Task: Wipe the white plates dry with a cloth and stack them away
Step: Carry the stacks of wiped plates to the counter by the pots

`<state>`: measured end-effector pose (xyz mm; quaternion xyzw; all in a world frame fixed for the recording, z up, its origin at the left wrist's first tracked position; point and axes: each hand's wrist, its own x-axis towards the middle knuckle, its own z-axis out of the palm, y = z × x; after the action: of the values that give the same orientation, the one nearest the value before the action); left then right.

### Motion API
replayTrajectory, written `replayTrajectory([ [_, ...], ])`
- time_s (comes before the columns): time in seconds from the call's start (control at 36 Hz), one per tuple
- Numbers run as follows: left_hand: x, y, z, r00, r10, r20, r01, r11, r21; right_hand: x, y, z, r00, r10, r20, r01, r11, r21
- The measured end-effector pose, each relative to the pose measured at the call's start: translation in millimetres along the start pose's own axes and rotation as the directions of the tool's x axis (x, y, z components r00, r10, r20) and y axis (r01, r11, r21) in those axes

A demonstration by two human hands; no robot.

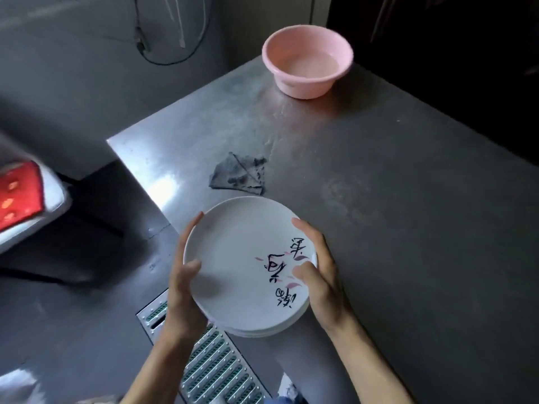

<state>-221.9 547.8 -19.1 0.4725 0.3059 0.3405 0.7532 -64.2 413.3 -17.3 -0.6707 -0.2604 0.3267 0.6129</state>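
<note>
A stack of white plates [233,258] sits at the near left corner of the steel table [393,214]; the top plate carries black brush writing and pink petals. My left hand [182,287] grips the stack's left rim, thumb on top. My right hand [318,266] grips the right rim, thumb resting on the plate face. A crumpled grey cloth [237,176] lies on the table just beyond the plates, untouched by either hand.
A pink basin [306,62] with a little water stands at the table's far edge. Left of the table is a drop to the floor, with a metal floor grate [215,363] below and a red-and-white object [20,196] at the far left.
</note>
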Motion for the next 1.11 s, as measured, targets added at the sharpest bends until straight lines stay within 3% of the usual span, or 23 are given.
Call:
replayTrajectory([
  [0.22, -79.9, 18.3, -90.2, 0.982, 0.045, -0.186, -0.054, 0.997, -0.046, -48.3, 25.9, 96.6, 0.979, 0.009, 0.203, -0.014, 1.0, 0.023],
  [0.42, -153.3, 9.3, -168.0, 0.963, 0.005, -0.27, -0.011, 1.0, -0.018, -116.3, 68.4, 160.9, 0.959, 0.015, 0.282, -0.02, 1.0, 0.013],
  [0.58, -199.9, -21.4, -216.4, 0.956, -0.064, -0.286, 0.056, 0.998, -0.035, -167.3, 117.8, 191.2, 0.96, 0.079, 0.268, -0.079, 0.997, -0.01],
  [0.81, -224.4, -90.4, -236.6, 0.944, -0.156, -0.29, 0.14, 0.987, -0.076, -200.0, 181.3, 182.1, 0.956, 0.162, 0.245, -0.161, 0.987, -0.023],
  [1.11, -193.9, -250.9, -209.1, 0.933, -0.2, -0.298, 0.193, 0.98, -0.056, -167.0, 302.3, 99.8, 0.965, 0.185, 0.185, -0.176, 0.982, -0.068],
])
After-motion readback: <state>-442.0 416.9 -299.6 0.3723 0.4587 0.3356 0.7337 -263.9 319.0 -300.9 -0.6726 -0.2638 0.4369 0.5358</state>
